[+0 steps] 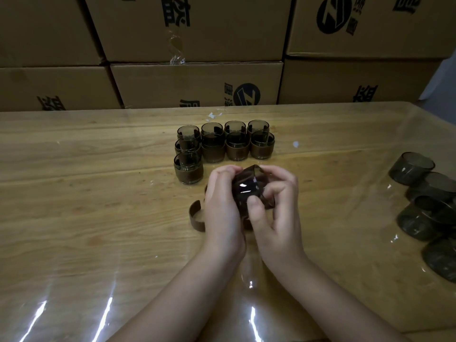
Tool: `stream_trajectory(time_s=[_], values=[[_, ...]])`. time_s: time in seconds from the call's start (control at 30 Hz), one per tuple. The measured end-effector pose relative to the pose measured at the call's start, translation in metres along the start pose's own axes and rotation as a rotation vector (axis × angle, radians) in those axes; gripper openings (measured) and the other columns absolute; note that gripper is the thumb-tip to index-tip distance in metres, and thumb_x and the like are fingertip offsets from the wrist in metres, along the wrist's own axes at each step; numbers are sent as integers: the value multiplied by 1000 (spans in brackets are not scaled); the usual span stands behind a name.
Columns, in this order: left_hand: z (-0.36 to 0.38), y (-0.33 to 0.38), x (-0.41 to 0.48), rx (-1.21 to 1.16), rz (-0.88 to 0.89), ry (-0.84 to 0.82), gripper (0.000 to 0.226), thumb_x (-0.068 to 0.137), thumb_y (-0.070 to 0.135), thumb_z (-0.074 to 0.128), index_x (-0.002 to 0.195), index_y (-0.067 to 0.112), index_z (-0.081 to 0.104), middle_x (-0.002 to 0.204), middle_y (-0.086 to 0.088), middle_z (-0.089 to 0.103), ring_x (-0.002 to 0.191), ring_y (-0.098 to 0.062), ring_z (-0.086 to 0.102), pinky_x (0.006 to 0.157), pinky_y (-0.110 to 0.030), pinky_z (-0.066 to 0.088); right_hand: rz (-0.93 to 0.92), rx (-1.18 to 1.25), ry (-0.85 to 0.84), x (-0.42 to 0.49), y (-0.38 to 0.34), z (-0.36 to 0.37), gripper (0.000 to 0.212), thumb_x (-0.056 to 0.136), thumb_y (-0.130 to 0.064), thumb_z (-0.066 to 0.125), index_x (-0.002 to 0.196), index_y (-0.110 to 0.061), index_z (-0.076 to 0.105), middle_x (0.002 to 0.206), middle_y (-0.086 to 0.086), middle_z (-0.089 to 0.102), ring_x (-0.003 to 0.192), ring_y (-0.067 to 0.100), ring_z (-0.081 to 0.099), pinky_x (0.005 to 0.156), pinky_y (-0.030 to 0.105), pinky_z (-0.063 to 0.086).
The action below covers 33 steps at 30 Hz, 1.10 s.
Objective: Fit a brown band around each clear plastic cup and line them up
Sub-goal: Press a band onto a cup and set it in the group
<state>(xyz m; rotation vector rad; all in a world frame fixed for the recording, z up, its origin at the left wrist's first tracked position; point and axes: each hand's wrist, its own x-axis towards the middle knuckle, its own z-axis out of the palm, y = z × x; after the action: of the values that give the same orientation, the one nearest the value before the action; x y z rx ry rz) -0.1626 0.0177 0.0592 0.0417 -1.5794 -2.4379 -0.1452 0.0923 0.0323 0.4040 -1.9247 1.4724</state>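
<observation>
Cup (248,186): lifted and tilted over the middle of the tabletop (98,193), cradled between both hands.
Left hand (222,201): fingers curled round the cup's left wall, gripping it firmly.
Right hand (274,206): fingers wrapped over the right wall, with the thumb pressing the near side.
Band (269,203): brown strip peeking out under the right fingers; whether it is seated cannot be told.
Handling: probably light, thin-walled and glossy, so likely slippery. A hard squeeze could flex it, so opposite walls look a safer hold than the rim.
Spare band (196,217): springy-looking open curl lying just beside the left hand.
Banded cups (213,146): lined up in touching rows toward the far edge.
Bare cups (410,169): clustered at the right edge.
</observation>
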Motion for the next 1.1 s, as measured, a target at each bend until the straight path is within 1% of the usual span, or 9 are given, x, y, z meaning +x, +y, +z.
stream_trajectory(time_s=[0.1,0.2,0.33,0.47,0.53,0.7,0.8,0.97,1.1], values=[[7,2,-1,96,156,-77,27,90,-8,50,91,17,59,82,18,58,80,21,52,72,0,39,5,94,80,16,-17,3,35,81,-29,53,113,-30,39,116,10,44,107,15,54,83,24,48],[16,18,8,109,254,-59,13,92,14,48,83,15,57,71,15,60,69,6,56,64,-11,44,92,84,41,38,-31,3,32,83,-32,50,115,-31,54,116,7,46,103,-14,49,82,1,39],[17,22,25,438,584,-69,11,90,24,47,80,28,49,82,1,54,76,-9,50,71,-21,41,471,396,57,56,-35,9,22,87,-31,45,89,-31,67,100,-4,67,88,0,64,68,21,52],[-1,11,41,652,910,-209,19,88,18,48,85,3,59,85,-8,53,80,-25,53,71,-38,44,910,728,-54,68,-26,6,30,91,-31,50,74,-21,73,76,1,69,79,15,68,71,30,54],[-7,4,44,716,979,-245,21,87,16,50,86,0,62,89,-12,57,84,-28,56,74,-42,45,992,761,-101,69,-20,4,33,90,-32,51,69,-17,73,71,3,67,74,16,69,74,33,53],[2,7,38,318,591,-212,13,87,18,49,84,17,62,95,-2,63,96,-15,60,85,-30,48,612,426,-43,68,-17,18,31,88,-39,43,87,-29,72,91,-8,72,93,8,68,75,28,54],[11,15,37,66,249,-73,15,87,15,52,82,18,66,82,6,68,83,-6,63,73,-21,51,240,152,-1,67,-18,22,30,90,-34,40,106,-26,64,106,-14,67,105,2,60,90,26,49],[4,20,49,-331,-418,-31,21,89,17,50,73,11,62,63,-3,61,58,-14,64,51,-21,51,-334,-262,-138,58,5,25,27,89,-12,48,103,0,68,121,13,61,120,28,54,103,41,41],[-11,26,61,-276,-608,-153,25,92,27,50,83,9,65,69,-5,65,60,-17,68,51,-24,54,-554,-369,-222,58,22,18,20,85,-8,56,94,0,72,120,18,62,121,38,52,103,48,40]])
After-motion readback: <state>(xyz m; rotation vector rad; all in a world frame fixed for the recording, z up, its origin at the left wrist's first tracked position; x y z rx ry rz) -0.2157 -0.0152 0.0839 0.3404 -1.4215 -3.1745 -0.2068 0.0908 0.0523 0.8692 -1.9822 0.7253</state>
